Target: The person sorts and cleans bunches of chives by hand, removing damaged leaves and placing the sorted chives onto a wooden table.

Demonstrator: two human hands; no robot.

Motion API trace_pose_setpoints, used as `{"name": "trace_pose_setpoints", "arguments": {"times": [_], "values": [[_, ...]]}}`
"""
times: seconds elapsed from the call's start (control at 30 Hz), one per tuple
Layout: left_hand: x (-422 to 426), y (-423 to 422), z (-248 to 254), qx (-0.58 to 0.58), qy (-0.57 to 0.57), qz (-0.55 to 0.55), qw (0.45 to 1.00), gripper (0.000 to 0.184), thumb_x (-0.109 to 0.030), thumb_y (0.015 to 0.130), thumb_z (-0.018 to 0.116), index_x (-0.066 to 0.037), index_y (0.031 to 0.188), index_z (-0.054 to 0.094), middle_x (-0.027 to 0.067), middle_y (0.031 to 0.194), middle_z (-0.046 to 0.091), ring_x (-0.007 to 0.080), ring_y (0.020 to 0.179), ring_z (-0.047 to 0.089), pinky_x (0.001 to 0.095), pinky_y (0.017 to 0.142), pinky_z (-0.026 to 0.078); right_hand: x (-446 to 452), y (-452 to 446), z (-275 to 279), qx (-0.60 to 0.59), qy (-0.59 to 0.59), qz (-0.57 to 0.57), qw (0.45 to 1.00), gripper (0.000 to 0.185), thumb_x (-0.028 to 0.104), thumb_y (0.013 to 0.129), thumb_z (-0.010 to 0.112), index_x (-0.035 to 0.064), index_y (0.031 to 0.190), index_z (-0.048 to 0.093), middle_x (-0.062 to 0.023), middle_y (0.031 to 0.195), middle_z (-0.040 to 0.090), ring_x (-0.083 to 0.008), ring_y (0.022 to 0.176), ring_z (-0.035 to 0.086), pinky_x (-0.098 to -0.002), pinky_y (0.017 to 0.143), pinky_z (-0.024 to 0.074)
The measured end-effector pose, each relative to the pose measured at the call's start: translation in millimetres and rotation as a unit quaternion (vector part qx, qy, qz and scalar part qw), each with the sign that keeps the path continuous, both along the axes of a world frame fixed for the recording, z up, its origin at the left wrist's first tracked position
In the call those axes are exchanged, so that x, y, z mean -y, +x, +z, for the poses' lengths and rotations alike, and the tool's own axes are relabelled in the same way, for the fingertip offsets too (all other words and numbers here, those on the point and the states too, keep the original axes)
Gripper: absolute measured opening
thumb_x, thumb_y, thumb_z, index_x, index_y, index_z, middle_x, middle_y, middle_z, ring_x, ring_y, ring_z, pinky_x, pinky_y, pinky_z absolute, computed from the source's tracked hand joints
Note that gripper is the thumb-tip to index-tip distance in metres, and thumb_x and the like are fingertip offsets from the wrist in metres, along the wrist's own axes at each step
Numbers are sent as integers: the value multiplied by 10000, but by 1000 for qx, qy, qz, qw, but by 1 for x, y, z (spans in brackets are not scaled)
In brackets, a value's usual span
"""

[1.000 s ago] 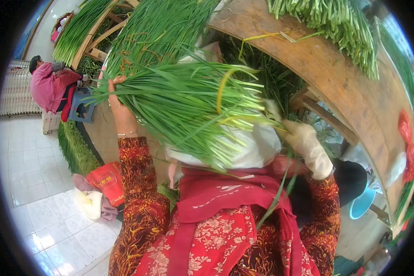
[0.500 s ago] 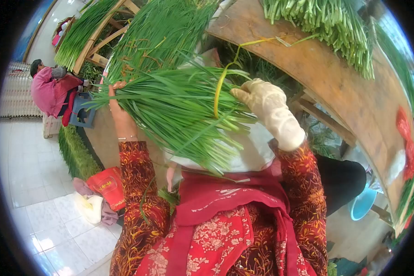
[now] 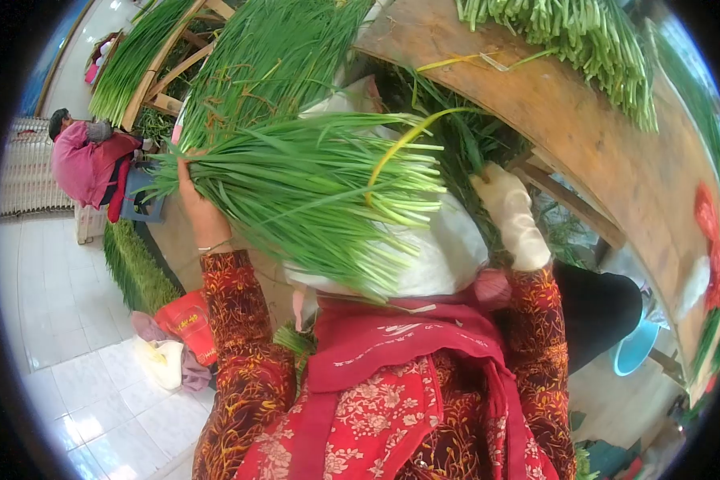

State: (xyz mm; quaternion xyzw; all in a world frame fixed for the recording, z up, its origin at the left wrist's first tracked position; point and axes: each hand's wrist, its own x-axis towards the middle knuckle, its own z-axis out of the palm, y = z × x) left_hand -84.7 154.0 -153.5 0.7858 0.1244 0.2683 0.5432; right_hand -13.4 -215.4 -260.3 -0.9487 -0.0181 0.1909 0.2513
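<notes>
My left hand (image 3: 198, 210) is closed around the leafy end of a bunch of garlic chives (image 3: 312, 188). Pale cut stems of the bunch fan out to the right over a white cloth (image 3: 448, 252) on my lap. A yellow tie strip (image 3: 400, 146) lies across the stems, its far end arching loose toward the wooden board. In a pale glove, my right hand (image 3: 506, 210) is apart from the bunch, lower right of the strip's loose end. Its fingers are curled beside dark loose greens (image 3: 464, 148); whatever is between them is too small to make out.
A curved wooden board (image 3: 568, 88) carries more stems (image 3: 568, 40) at the top right. Long chives (image 3: 276, 56) lie piled ahead. A person (image 3: 92, 164) in pink sits at the left. A red bag (image 3: 190, 320) and a blue basin (image 3: 636, 348) are on the floor.
My right hand has left the stems and moved right and down. The yellow strip, upright across the bunch before, now slants off to the right. My left hand has shifted slightly, still holding the chives.
</notes>
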Motion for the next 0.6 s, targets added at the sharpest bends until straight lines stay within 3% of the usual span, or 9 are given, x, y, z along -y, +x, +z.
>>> {"name": "trace_pose_setpoints", "arguments": {"times": [0.03, 0.07, 0.13, 0.2, 0.33, 0.4, 0.47, 0.5, 0.6], "values": [[-5, -1, -4, -5, 46, 8, 999, 256, -142, 897, 364, -18, 1108, 438, 81, 1068, 493, 158, 932, 511, 269, 813, 429, 37, -2, -73, -27, -85, 84, 992, 346, 304, 818, 459, 22, 998, 547, -186, 949, 582, -323, 896, 552, -392, 776, 432], [-12, -2, -9, -5, 44, 7, 999, 256, -142, 897, 364, -18, 1108, 438, 81, 1068, 493, 158, 932, 511, 269, 813, 429, 49, -11, -81, -89, -92, 51, 990, 353, 298, 821, 459, 21, 1021, 546, -190, 983, 570, -320, 922, 545, -383, 796, 430], [-24, 2, -17, 89, -231, -17, 969, 278, -205, 926, 320, -14, 1106, 412, 43, 1067, 479, 150, 999, 461, 293, 880, 387, 65, -23, -76, -150, -131, 2, 980, 337, 269, 823, 471, 25, 1041, 549, -175, 1049, 549, -300, 965, 535, -359, 831, 420], [-11, 0, -12, 68, -170, -9, 983, 273, -217, 928, 314, -24, 1089, 422, 38, 1055, 480, 144, 985, 464, 292, 873, 390, 73, -32, -45, -163, -188, -20, 968, 293, 224, 823, 495, 35, 1038, 556, -137, 1115, 531, -267, 1000, 528, -327, 859, 406], [-6, 9, -13, 33, -128, 4, 991, 273, -247, 930, 305, -53, 1065, 442, 34, 1040, 480, 138, 963, 471, 290, 871, 389, -5, -23, 69, 179, 290, 45, 939, 283, 204, 788, 548, 109, 1055, 538, -100, 1011, 561, -241, 908, 554, -313, 787, 444], [-26, 19, -21, 34, -171, -50, 983, 283, -255, 928, 312, -55, 1082, 440, 43, 1043, 482, 137, 975, 468, 288, 868, 389, -44, -23, 88, 250, 253, 180, 917, 225, 199, 767, 562, 129, 981, 556, -77, 956, 554, -243, 860, 557, -316, 718, 459], [-28, 22, -22, 94, -338, -128, 928, 295, -233, 925, 327, -39, 1128, 416, 59, 1041, 494, 151, 982, 477, 286, 859, 397, -71, -12, 75, 276, 172, 277, 904, 188, 207, 750, 573, 124, 918, 553, -77, 930, 541, -254, 817, 557, -336, 674, 461], [-20, 19, -24, 55, -103, -38, 992, 297, -212, 920, 335, -19, 1136, 401, 64, 1022, 506, 154, 972, 487, 283, 859, 398, -73, -10, 70, 269, 191, 279, 902, 160, 203, 739, 578, 110, 866, 551, -86, 910, 537, -276, 790, 558, -350, 644, 461], [-14, 13, -10, -3, -174, -15, 985, 306, -185, 912, 351, -4, 1158, 375, 73, 1014, 516, 161, 985, 485, 282, 868, 394, -48, -21, 57, 28, 453, 94, 886, 118, 150, 773, 561, 65, 851, 585, -56, 780, 562, -156, 671, 555, -270, 636, 442]]}}
